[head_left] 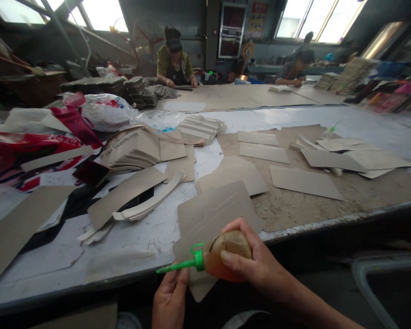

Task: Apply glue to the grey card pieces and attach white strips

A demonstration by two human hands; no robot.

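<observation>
My right hand (246, 256) is wrapped round a squeeze bottle (231, 240) with amber liquid in it. The bottle lies tilted on its side, its green nozzle (181, 265) pointing left. Just under the nozzle tip, my left hand (171, 292) has its fingers closed at the edge of a beige cardboard piece (202, 285) that juts past the table edge. The nozzle and bottle partly hide those fingertips and the piece. Right behind the bottle lies a larger rounded cardboard sheet (219, 205), overlapping another light sheet (238, 173).
Stacked cardboard panels (133, 148), curved strips (154, 201) and a dark phone-like object (91, 172) lie left. Flat pieces (304, 183) lie on a brown board (294, 212) at right. Plastic bags (106, 112) stand back left. Two people (174, 64) work across the table.
</observation>
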